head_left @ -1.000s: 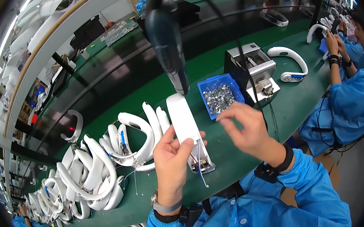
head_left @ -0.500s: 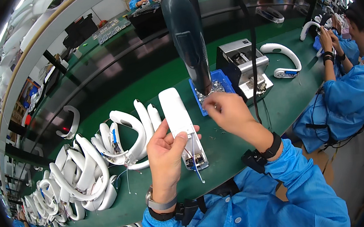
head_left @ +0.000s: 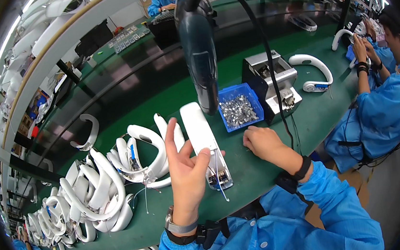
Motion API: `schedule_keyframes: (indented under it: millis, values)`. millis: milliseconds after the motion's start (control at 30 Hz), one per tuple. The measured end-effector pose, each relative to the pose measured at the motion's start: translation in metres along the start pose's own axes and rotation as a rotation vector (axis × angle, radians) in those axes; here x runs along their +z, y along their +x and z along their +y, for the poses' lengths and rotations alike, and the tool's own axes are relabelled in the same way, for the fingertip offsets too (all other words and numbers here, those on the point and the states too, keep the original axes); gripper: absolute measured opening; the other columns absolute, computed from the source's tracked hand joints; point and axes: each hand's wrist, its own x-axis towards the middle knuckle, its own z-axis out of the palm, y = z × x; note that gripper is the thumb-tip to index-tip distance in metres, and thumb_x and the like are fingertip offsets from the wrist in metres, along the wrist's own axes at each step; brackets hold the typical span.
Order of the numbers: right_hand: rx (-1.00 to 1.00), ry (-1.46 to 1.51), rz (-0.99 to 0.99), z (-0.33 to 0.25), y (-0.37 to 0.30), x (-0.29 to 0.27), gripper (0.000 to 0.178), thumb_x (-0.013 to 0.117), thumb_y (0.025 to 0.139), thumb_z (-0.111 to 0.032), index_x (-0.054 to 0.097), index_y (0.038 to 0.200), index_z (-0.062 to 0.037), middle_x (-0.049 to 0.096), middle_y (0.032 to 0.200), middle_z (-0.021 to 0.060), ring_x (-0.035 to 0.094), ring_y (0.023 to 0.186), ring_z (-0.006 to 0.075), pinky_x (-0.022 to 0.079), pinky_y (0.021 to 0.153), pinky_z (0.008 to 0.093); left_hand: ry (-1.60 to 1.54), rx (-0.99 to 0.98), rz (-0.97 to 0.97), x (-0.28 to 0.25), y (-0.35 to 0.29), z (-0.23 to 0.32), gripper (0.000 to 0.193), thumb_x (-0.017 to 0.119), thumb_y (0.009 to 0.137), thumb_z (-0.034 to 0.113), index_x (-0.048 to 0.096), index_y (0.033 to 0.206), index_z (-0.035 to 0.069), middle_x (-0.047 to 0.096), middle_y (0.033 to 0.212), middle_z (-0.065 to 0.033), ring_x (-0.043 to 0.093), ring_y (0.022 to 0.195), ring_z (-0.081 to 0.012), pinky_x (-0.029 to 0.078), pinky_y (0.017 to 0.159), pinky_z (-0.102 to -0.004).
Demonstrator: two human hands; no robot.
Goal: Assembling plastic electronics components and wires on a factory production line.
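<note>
My left hand (head_left: pixel 186 179) holds a white neck fan (head_left: pixel 197 123), its thumb pressed on the top and a fingertip showing past the right side. The index finger stretches up, off the fan. At the fan's near end a housing stands uncovered, with a small circuit board (head_left: pixel 220 177) and thin wires. On the green bench, just in front of a blue bin (head_left: pixel 229 129) of small metal parts (head_left: pixel 241 110), rests my right hand (head_left: pixel 265 143). Its fingers are curled together, and whatever is between them is hidden. A dark electric screwdriver (head_left: pixel 202 62) hangs above the fan's far end.
White neck fans (head_left: pixel 94 198) lie heaped at the left, some with wires trailing. Behind my right hand stands a metal-and-black machine (head_left: pixel 272 77), a black cable (head_left: pixel 271 65) hanging before it. Another neck fan (head_left: pixel 320 67) lies beyond. A co-worker (head_left: pixel 371 103) sits at the right.
My right hand has come back from the bin and screwdriver tip to the bench. The screwdriver hangs more freely, its tip higher. My left index finger has lifted off the fan.
</note>
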Motion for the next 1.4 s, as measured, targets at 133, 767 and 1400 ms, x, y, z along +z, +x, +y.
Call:
schedule_keyframes:
  millis: [133, 767, 1400]
  values:
    - [-0.264, 0.360, 0.212, -0.060, 0.006, -0.070, 0.008, 0.069, 0.083, -0.008, 0.063, 0.088, -0.0051, 0.060, 0.088, 0.0094, 0.065, 0.076, 0.0296, 0.051, 0.064, 0.0402, 0.047, -0.034, -0.076, -0.012, 0.004, -0.006, 0.047, 0.051, 0.093, -0.005, 0.040, 0.139, -0.001, 0.061, 0.116, -0.0181, 0.069, 0.094, -0.0219, 0.058, 0.079, -0.0313]
    - [-0.580, 0.498, 0.365, -0.095, 0.039, -0.089, 0.015, 0.066, 0.081, -0.001, 0.069, 0.095, -0.0030, 0.064, 0.097, 0.0102, 0.066, 0.083, 0.0251, 0.053, 0.072, 0.0337, 0.113, -0.026, -0.013, -0.022, 0.010, -0.009, 0.020, 0.070, 0.092, 0.012, 0.072, 0.102, -0.005, 0.064, 0.100, -0.0068, 0.063, 0.086, -0.0128, 0.050, 0.077, -0.0228]
    - [-0.518, 1.573, 0.429, -0.154, 0.075, -0.176, 0.054, 0.063, 0.084, 0.007, 0.047, 0.134, -0.0045, 0.063, 0.088, 0.0028, 0.062, 0.069, 0.0099, 0.051, 0.062, 0.0238, 0.055, -0.117, -0.124, -0.016, 0.010, 0.003, 0.014, 0.059, 0.098, 0.010, 0.062, 0.099, -0.004, 0.067, 0.107, -0.0138, 0.072, 0.090, -0.0290, 0.062, 0.070, -0.0362]
